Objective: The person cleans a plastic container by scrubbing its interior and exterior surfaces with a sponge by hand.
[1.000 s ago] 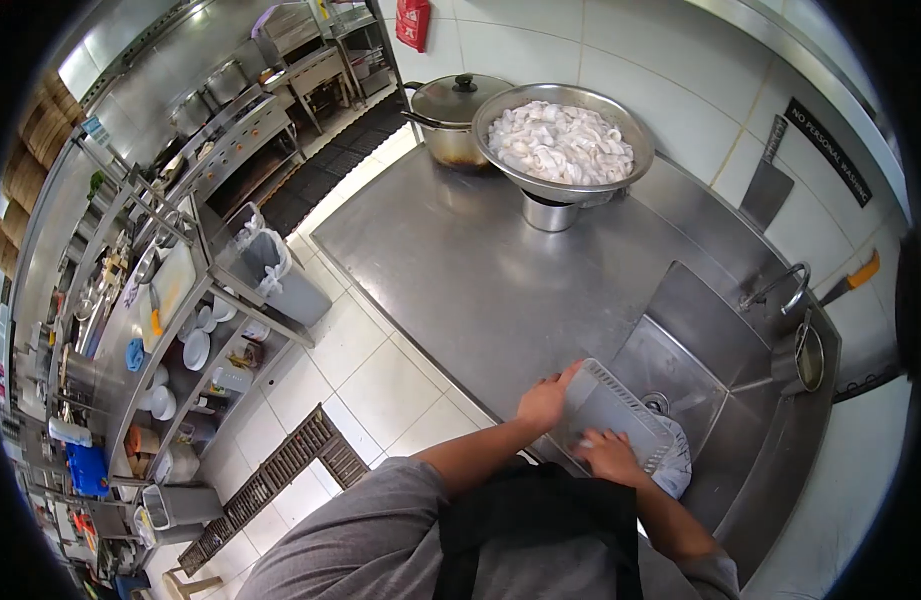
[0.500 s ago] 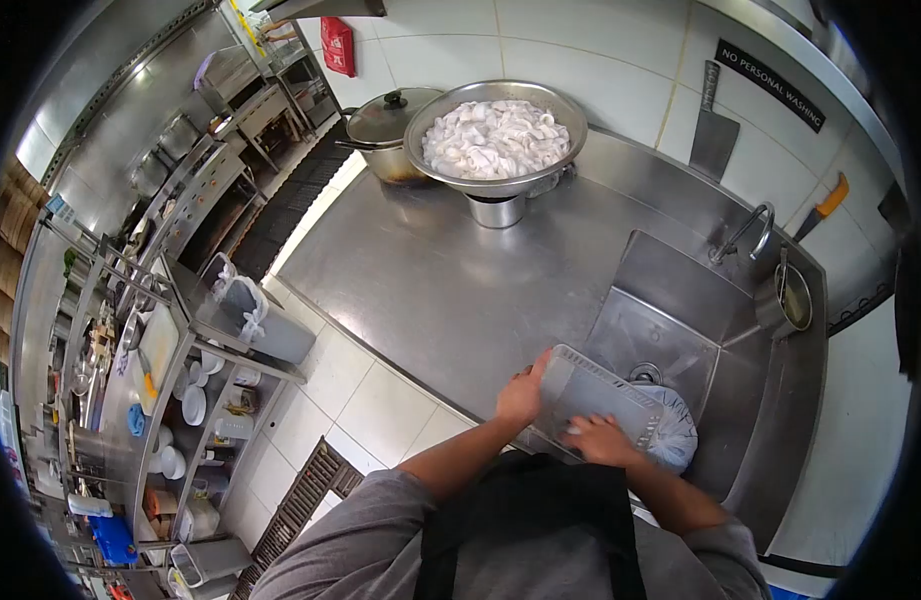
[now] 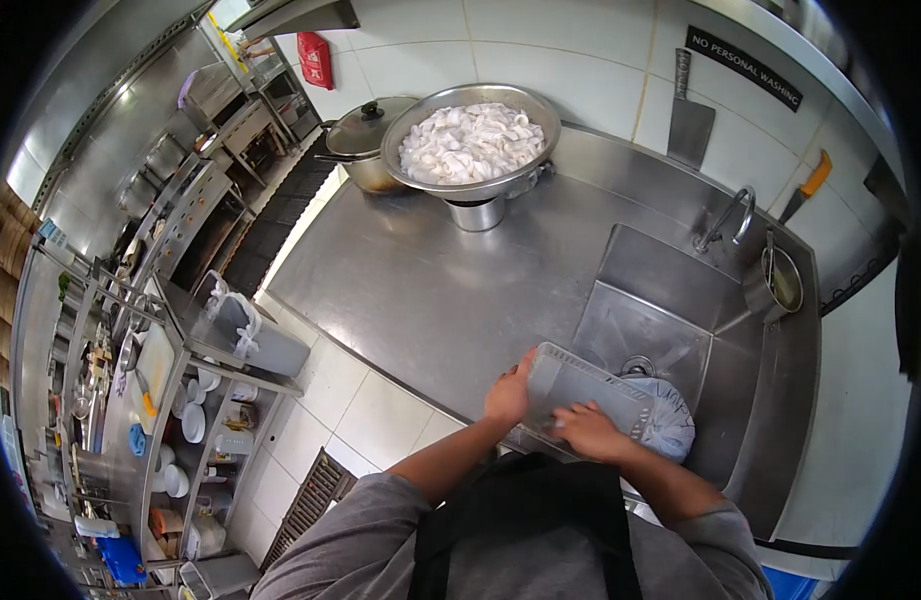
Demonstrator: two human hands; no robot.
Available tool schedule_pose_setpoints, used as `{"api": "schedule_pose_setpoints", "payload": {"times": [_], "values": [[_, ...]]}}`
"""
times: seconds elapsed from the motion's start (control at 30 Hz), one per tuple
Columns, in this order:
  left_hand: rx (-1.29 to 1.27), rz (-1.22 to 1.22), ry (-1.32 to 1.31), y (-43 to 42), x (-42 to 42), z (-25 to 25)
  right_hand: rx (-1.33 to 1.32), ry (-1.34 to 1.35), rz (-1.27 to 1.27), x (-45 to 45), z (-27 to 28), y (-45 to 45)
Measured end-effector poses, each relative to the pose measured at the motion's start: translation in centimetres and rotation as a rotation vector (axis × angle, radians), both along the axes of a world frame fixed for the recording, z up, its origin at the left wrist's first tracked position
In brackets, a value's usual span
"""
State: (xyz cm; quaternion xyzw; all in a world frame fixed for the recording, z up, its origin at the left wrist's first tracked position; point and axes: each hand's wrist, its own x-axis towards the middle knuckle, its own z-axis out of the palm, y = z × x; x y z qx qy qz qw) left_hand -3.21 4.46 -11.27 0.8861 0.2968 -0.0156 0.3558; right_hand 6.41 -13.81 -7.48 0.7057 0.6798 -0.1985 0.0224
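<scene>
A clear plastic basket (image 3: 615,391) with slotted sides is tilted over the front edge of the sink. My left hand (image 3: 507,397) is closed on its left edge. Inside the basket my right hand (image 3: 586,430) lies over the bottom with its fingers stretched and slightly apart. Whether anything small is under those fingertips cannot be made out. Beneath the basket's right end, a pale, tied-looking plastic bag (image 3: 672,425) rests in the steel sink (image 3: 650,325), beside the drain, its contents unclear.
A large steel bowl (image 3: 552,140) heaped with pale, wet-looking pieces stands on a small pot (image 3: 477,214) on the counter (image 3: 410,270). Behind it is a lidded pot (image 3: 370,172). The tap (image 3: 732,215) and a small pan (image 3: 777,290) are at the right; a knife (image 3: 808,185) hangs on the wall.
The view has shifted slightly. My right hand has slid leftward inside the basket. My left hand keeps its hold on the basket's edge.
</scene>
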Motion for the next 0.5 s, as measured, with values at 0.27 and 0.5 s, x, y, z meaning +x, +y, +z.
{"api": "schedule_pose_setpoints", "payload": {"times": [0.27, 0.5], "values": [[-0.003, 0.007, 0.017, 0.1, 0.0, -0.2, 0.124, 0.066, 0.029, 1.0, -1.2, -3.1], [0.012, -0.012, 0.009, 0.0, -0.1, -0.5, 0.075, -0.007, 0.045, 0.8, -2.3, -3.0]]}}
